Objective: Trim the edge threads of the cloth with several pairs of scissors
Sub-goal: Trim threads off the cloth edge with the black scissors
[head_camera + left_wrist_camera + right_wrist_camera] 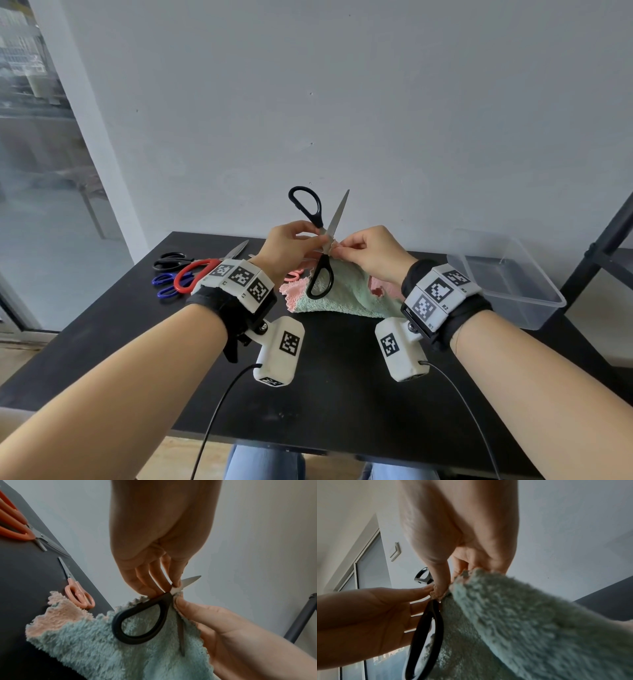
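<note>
Black-handled scissors [308, 205] are held up above the table, spread wide, one handle and one blade pointing up, the other handle [118, 626] hanging over the cloth. My left hand [308, 240] pinches them at the pivot between thumb and fingers [154, 589]. The fluffy mint-green and pink cloth [342, 294] lies on the black table [325, 377], with one edge lifted. My right hand [346, 248] pinches that raised edge right beside the pivot, touching the left fingertips. In the right wrist view the cloth [522, 615] drapes down from my right fingers [440, 582].
Other scissors lie at the table's back left: a black pair [171, 260], a red pair [195, 274], a blue pair [168, 284]. A small pink pair [78, 595] lies by the cloth. A clear plastic box [507, 281] stands at the right, beside a black stand [609, 233].
</note>
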Demonstrator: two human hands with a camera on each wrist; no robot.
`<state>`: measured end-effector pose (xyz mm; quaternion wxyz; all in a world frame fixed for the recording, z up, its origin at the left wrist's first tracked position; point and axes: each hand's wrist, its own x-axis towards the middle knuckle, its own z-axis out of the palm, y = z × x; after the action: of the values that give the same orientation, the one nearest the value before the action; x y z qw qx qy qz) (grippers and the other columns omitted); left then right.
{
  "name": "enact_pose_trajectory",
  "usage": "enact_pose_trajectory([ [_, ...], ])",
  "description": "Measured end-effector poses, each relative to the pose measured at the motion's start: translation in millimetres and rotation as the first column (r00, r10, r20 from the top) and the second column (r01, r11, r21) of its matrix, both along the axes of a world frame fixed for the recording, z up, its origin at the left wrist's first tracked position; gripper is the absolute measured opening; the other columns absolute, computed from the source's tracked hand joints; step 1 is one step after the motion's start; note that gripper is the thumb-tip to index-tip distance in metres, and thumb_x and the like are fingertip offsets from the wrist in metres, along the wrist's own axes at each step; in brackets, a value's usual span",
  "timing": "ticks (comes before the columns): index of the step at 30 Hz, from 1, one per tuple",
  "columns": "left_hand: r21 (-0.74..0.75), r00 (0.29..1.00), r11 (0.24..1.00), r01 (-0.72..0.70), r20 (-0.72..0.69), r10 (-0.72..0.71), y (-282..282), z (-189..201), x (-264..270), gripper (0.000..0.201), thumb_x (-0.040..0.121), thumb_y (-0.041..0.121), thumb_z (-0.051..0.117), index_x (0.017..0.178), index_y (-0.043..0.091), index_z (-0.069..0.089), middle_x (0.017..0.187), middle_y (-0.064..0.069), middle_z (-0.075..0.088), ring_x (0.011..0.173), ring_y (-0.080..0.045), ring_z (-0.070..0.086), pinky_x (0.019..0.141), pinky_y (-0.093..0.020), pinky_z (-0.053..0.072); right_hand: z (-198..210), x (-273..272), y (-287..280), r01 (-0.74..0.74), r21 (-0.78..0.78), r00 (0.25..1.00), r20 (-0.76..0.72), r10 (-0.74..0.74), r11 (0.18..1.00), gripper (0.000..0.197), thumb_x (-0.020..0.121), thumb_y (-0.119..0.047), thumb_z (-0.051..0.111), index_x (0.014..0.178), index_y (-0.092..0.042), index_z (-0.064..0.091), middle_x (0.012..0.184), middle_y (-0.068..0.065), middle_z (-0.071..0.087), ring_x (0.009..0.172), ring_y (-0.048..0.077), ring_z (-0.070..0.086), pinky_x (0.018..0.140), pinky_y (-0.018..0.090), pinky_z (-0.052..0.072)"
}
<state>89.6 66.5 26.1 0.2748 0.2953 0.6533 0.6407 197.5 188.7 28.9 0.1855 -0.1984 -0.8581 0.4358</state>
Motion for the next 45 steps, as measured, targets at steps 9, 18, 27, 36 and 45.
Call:
enact_pose_trajectory([
  [9, 0.002, 1.000, 1.000, -0.010, -0.010, 0.010, 2, -2, -1, 0.006, 0.088, 0.013, 0.066, 0.088, 0.012, 0.060, 0.094, -0.017, 0.067, 0.069, -0.021, 0.062, 0.055, -0.019, 0.051, -6, 4, 4, -0.016, -0.012, 1.000, -0.004, 0.016, 1.000, 0.018, 0.088, -0.021, 0.067, 0.095, -0.006, 0.073, 0.095, 0.013, 0.073, 0.092, 0.024, 0.068, 0.088, 0.035, 0.052],
  [18, 0.052, 0.998, 0.997, -0.055, 0.022, 0.054, 2, 0, -5, 0.009, 0.089, 0.010, 0.064, 0.084, 0.012, 0.057, 0.090, -0.016, 0.063, 0.062, -0.018, 0.057, 0.061, -0.024, 0.046, -11, 13, 11, -0.029, -0.055, 1.000, -0.004, 0.029, 0.998, 0.016, 0.089, -0.020, 0.065, 0.094, -0.007, 0.073, 0.091, 0.005, 0.072, 0.088, 0.014, 0.066, 0.083, 0.023, 0.051],
  [27, 0.041, 0.997, 0.997, -0.072, 0.025, 0.071, -1, -5, -9, 0.008, 0.088, 0.010, 0.065, 0.086, 0.009, 0.058, 0.092, -0.017, 0.065, 0.056, -0.012, 0.059, 0.051, -0.016, 0.047, -20, 22, 16, -0.006, -0.090, 1.000, 0.007, 0.006, 0.996, 0.013, 0.086, -0.020, 0.069, 0.094, -0.010, 0.074, 0.093, 0.004, 0.073, 0.087, 0.011, 0.066, 0.078, 0.015, 0.050],
  [36, -0.009, 0.995, 0.997, -0.082, 0.049, 0.082, -8, -7, -19, 0.009, 0.087, 0.014, 0.067, 0.092, 0.008, 0.062, 0.081, -0.006, 0.063, 0.064, -0.014, 0.058, 0.057, -0.017, 0.049, -22, 37, 32, 0.068, -0.125, 0.998, -0.005, -0.069, 0.990, 0.012, 0.086, -0.016, 0.069, 0.091, -0.007, 0.072, 0.080, -0.006, 0.068, 0.076, 0.000, 0.061, 0.060, 0.001, 0.042],
  [45, -0.145, 0.997, 0.988, 0.053, -0.048, -0.061, -5, -7, -6, 0.010, 0.086, 0.016, 0.069, 0.091, 0.009, 0.064, 0.075, -0.003, 0.063, 0.060, -0.013, 0.048, 0.053, -0.019, 0.040, -11, 22, 21, 0.040, -0.188, 0.994, -0.088, -0.058, 0.981, 0.010, 0.086, -0.028, 0.068, 0.086, -0.018, 0.073, 0.093, -0.001, 0.072, 0.095, 0.012, 0.065, 0.085, 0.019, 0.049],
])
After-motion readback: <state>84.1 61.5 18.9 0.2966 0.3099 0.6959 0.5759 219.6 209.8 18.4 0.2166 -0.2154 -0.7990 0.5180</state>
